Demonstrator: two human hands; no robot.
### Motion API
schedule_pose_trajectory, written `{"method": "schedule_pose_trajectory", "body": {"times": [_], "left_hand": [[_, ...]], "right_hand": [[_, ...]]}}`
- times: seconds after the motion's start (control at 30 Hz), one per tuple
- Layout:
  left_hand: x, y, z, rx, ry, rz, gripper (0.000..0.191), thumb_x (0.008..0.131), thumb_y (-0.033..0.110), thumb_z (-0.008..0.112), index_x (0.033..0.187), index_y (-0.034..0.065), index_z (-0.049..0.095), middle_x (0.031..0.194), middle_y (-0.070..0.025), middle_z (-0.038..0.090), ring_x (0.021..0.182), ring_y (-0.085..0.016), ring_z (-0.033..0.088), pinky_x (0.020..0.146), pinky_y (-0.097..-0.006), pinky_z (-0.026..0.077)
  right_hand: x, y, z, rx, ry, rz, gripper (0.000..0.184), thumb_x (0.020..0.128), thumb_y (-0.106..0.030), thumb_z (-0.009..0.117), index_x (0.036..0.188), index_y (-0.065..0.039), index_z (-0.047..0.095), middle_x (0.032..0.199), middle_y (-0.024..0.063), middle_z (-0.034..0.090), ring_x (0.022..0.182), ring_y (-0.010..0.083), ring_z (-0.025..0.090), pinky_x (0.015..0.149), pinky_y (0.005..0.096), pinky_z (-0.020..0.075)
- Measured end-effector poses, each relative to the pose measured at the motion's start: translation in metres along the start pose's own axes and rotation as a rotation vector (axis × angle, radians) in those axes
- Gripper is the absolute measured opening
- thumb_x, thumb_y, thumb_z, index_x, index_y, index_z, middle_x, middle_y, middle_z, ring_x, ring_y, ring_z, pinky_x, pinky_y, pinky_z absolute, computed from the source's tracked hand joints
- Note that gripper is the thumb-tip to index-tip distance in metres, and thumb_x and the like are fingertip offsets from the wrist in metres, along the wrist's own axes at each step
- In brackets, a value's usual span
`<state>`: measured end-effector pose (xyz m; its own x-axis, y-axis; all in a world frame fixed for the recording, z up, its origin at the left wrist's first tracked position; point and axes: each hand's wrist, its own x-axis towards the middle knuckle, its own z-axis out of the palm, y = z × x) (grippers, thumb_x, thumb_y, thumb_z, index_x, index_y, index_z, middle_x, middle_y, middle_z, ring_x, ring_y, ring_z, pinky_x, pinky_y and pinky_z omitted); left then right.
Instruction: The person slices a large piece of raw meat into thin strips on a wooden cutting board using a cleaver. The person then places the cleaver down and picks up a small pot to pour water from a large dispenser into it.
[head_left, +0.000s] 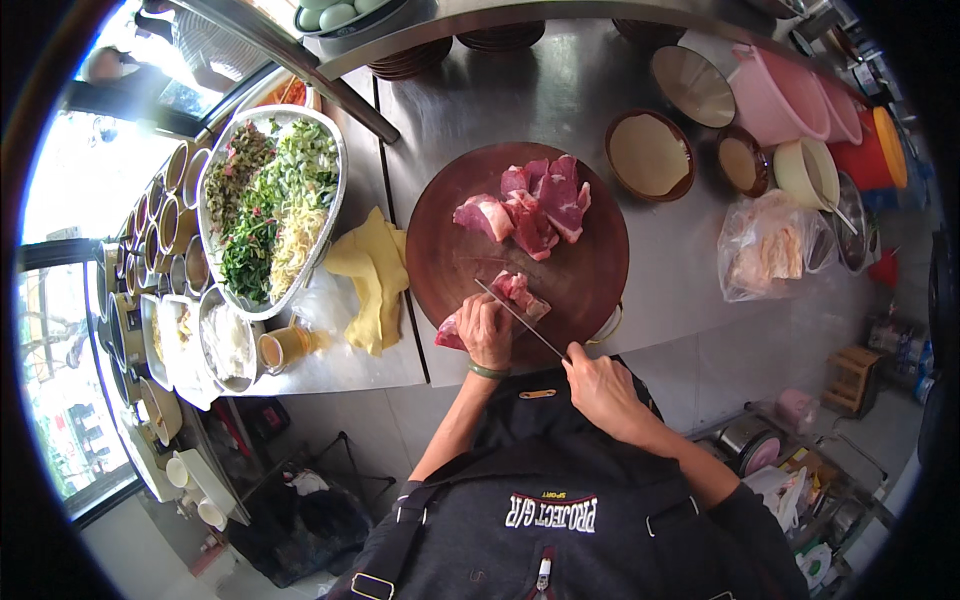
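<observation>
A round wooden chopping board (442, 247) lies on the steel counter before me. On its near left part, my left hand (486, 330) presses down on a piece of raw meat (450, 334), fingers curled, a green bangle at the wrist. My right hand (604, 390) grips the handle of a knife (529, 322), whose blade slants up and left beside my left fingers. Just beyond the blade is a smaller piece of meat (517, 289). Several larger chunks of raw meat (532, 202) lie together on the far part of the board. Most of the handle is hidden in my hand.
Left of the board are a yellow cloth (367, 277), a large tray of chopped vegetables (341, 180) and many small containers (176, 225). To the right stand brown bowls (649, 156), a pink basin (780, 97) and a plastic bag of meat (772, 247). A steel shelf (480, 19) crosses the far side.
</observation>
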<state>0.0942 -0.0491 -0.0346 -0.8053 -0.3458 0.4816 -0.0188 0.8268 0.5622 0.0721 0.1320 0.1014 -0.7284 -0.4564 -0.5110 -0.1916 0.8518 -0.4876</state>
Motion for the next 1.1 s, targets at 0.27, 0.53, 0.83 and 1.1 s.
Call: {"method": "schedule_pose_trajectory", "body": {"times": [0.27, 0.53, 0.83, 1.1], "left_hand": [[0.004, -0.003, -0.001, 0.002, 0.009, 0.006, 0.021, 0.073, 0.001, 0.070, 0.086, 0.0073, 0.054, 0.095, -0.0096, 0.066, 0.090, -0.030, 0.062, 0.079, -0.0414, 0.045], [0.000, 0.001, 0.001, 0.058, 0.020, -0.017, 0.020, 0.073, 0.001, 0.069, 0.086, 0.0076, 0.055, 0.093, -0.0092, 0.066, 0.088, -0.029, 0.062, 0.078, -0.0412, 0.045], [0.003, 0.004, 0.000, 0.060, 0.029, -0.015, 0.019, 0.074, 0.003, 0.070, 0.085, 0.0082, 0.056, 0.093, -0.0091, 0.066, 0.087, -0.029, 0.062, 0.076, -0.0411, 0.044], [0.000, 0.002, 0.003, 0.066, 0.042, -0.045, 0.017, 0.076, 0.005, 0.071, 0.086, 0.0083, 0.057, 0.094, -0.0099, 0.066, 0.085, -0.030, 0.062, 0.075, -0.0421, 0.045]], "right_hand": [[0.049, -0.010, 0.016, 0.088, 0.159, -0.185, 0.018, 0.097, -0.020, 0.054, 0.094, -0.002, 0.052, 0.063, 0.0268, 0.061, 0.064, 0.0478, 0.063, 0.055, 0.0565, 0.0500], [0.012, 0.015, 0.016, 0.004, 0.084, -0.106, 0.017, 0.096, -0.019, 0.056, 0.096, -0.003, 0.051, 0.062, 0.0249, 0.062, 0.062, 0.0441, 0.065, 0.054, 0.0531, 0.0521], [0.022, 0.024, 0.031, 0.067, 0.113, -0.124, 0.018, 0.095, -0.020, 0.056, 0.094, -0.002, 0.051, 0.062, 0.0256, 0.062, 0.061, 0.0453, 0.065, 0.053, 0.0541, 0.0520], [0.070, 0.021, 0.041, 0.085, 0.113, -0.200, 0.018, 0.094, -0.018, 0.056, 0.096, 0.000, 0.055, 0.064, 0.0267, 0.063, 0.063, 0.0461, 0.065, 0.056, 0.0547, 0.0529]]}}
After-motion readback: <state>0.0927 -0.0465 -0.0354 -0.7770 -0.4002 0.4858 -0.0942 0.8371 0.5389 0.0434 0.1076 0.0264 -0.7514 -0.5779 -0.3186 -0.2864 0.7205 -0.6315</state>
